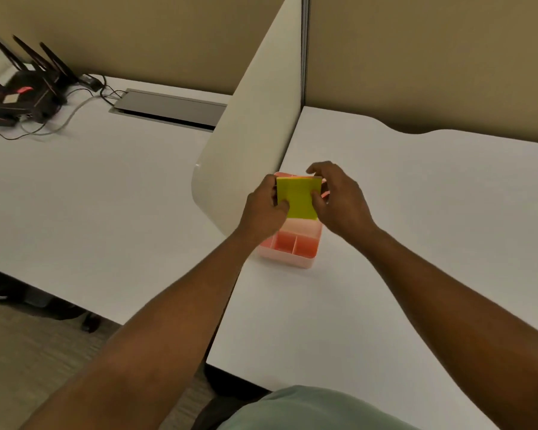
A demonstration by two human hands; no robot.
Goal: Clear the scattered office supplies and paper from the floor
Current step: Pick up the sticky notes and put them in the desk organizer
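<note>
A black router (19, 94) with upright antennas sits at the far left of the left desk (90, 187), its cables trailing toward a grey cable hatch (171, 108). A cream divider panel (249, 144) separates this desk from the right desk (385, 243). The left hand (266, 209) grips the left edge of a yellow sticky-note pad (297, 197), thumb on its face. The pad is held just above a pink desk organiser (292, 246), which stands on the right desk beside the divider. The right hand (336, 197) pinches the pad's right edge and top corner. The organiser's near compartments appear empty; the rear ones are hidden.
</note>
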